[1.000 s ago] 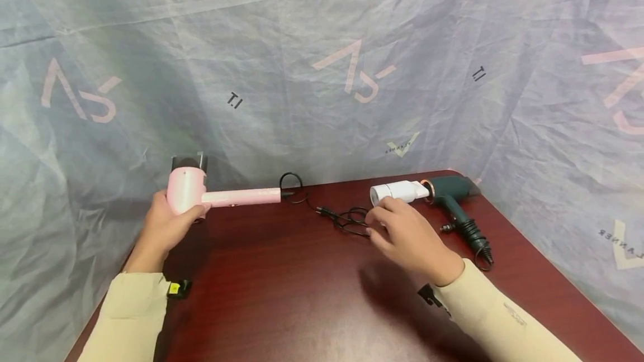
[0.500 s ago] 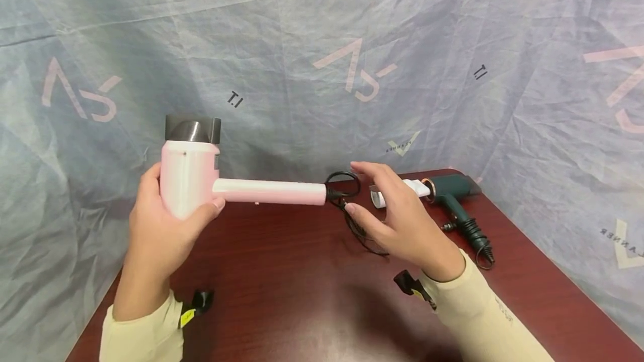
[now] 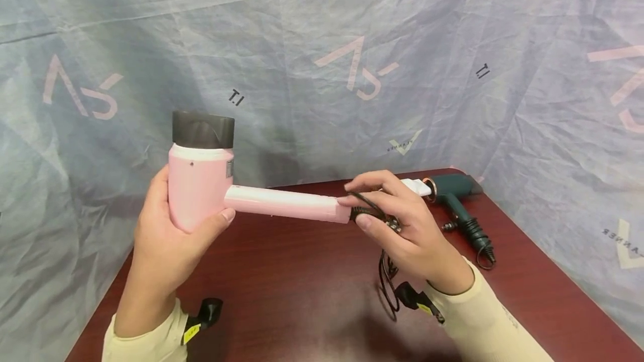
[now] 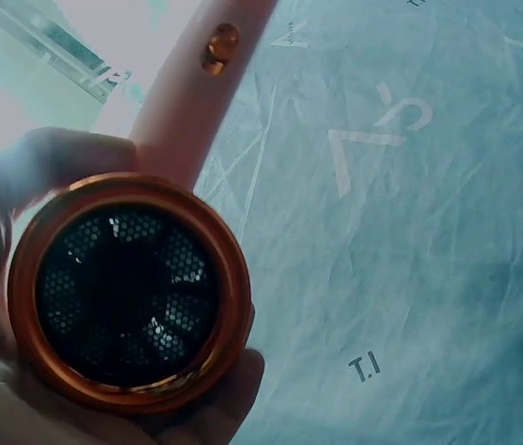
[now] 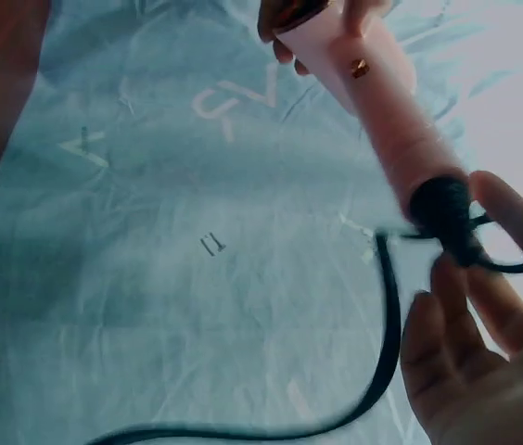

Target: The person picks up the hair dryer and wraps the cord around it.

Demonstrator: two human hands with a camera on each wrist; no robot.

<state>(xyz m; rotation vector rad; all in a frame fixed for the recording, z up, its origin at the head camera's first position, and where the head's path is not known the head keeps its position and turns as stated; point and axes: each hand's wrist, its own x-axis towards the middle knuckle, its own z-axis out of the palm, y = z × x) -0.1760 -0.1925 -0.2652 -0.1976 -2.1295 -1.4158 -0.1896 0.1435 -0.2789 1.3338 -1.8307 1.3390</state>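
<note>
In the head view my left hand (image 3: 168,239) grips the round body of a pink hair dryer (image 3: 198,189), raised above the table. Its dark nozzle (image 3: 203,130) points up and away, and its handle stretches right. The left wrist view shows the copper-rimmed air inlet grille (image 4: 127,292), with fingers around it. At the handle's end my right hand (image 3: 410,233) pinches the base of the black power cord (image 5: 444,211) between thumb and fingers, one fingertip on the pink handle. Loops of the cord hang below that hand. A gold button (image 5: 360,69) sits on the handle.
Behind my right hand lies a white hair dryer (image 3: 416,186), mostly hidden. Beside it at the right back lies a dark green hair dryer (image 3: 455,186), its cord wound round the handle. All stand on a red-brown table (image 3: 287,289) with grey printed fabric (image 3: 282,60) hanging behind.
My left hand has lifted the pink hair dryer off the table's left side and brought it closer. The right hand has taken hold of its cord at the handle's end, lifting the cord loops.
</note>
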